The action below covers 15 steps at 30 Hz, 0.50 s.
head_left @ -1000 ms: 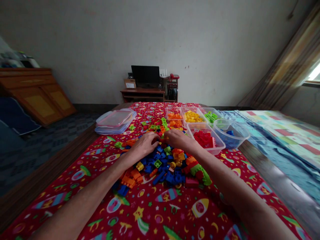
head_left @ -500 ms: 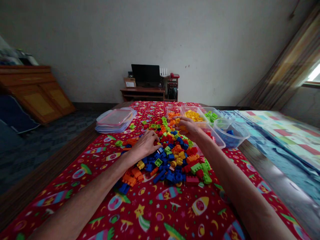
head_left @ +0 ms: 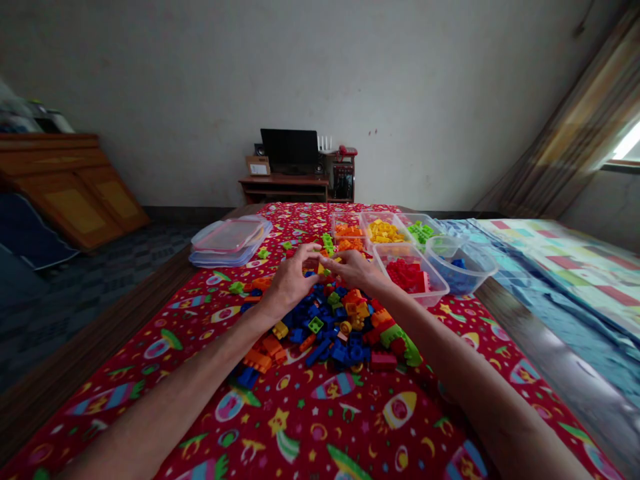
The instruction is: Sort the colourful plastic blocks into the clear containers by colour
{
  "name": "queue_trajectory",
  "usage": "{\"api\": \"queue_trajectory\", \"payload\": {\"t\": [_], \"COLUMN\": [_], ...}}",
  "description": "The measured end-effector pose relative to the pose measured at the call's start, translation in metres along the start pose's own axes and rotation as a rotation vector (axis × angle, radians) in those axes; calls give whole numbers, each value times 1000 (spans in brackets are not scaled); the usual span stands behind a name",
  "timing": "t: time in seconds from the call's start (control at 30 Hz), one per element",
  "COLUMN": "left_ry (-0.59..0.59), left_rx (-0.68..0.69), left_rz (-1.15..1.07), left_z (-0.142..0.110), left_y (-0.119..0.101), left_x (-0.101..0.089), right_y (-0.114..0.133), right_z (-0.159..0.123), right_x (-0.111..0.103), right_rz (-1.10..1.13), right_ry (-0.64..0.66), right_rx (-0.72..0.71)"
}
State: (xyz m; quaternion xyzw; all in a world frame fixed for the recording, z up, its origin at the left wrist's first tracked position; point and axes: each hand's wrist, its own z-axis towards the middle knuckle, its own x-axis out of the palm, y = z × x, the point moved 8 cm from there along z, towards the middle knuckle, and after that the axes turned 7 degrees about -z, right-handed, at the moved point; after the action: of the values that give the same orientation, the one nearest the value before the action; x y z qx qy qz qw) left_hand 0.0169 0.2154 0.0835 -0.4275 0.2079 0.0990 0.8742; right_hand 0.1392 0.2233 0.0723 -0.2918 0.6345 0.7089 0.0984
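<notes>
My left hand (head_left: 294, 281) is closed in a curl above the heap, thumb and fingers around a yellow building brick (head_left: 321, 268). From the other side my right hand (head_left: 354, 270) meets it, its fingertips pinched at the same brick, which they partly hide. Below both hands lies a mixed heap of building bricks (head_left: 327, 333) in blue, orange, yellow, green and red. Blue ones fill much of its middle.
Right of the heap stand clear tubs of sorted bricks: orange (head_left: 349, 230), yellow (head_left: 386, 231), green (head_left: 421, 232) and red (head_left: 407, 277). A round tub (head_left: 463, 270) holds blue ones. Stacked lids (head_left: 231, 241) lie at left on the red patterned cloth (head_left: 345, 427).
My right hand has come left from the orange bricks by the tubs to meet my left hand. My left hand has lifted slightly from the heap, and a yellow brick now shows between them.
</notes>
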Motion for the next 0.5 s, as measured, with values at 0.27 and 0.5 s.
{"api": "queue_trajectory", "payload": {"t": [0.27,0.5], "left_ry": [13,-12], "left_rx": [197,144], "left_rz": [184,182], "left_z": [-9,1], "left_y": [-43,-27], "left_x": [5,-12], "right_y": [0,-4], "right_z": [-6,-9], "right_x": [-4,-27], "right_rz": [152,413], "right_ry": [52,51], "right_rx": [19,48]}}
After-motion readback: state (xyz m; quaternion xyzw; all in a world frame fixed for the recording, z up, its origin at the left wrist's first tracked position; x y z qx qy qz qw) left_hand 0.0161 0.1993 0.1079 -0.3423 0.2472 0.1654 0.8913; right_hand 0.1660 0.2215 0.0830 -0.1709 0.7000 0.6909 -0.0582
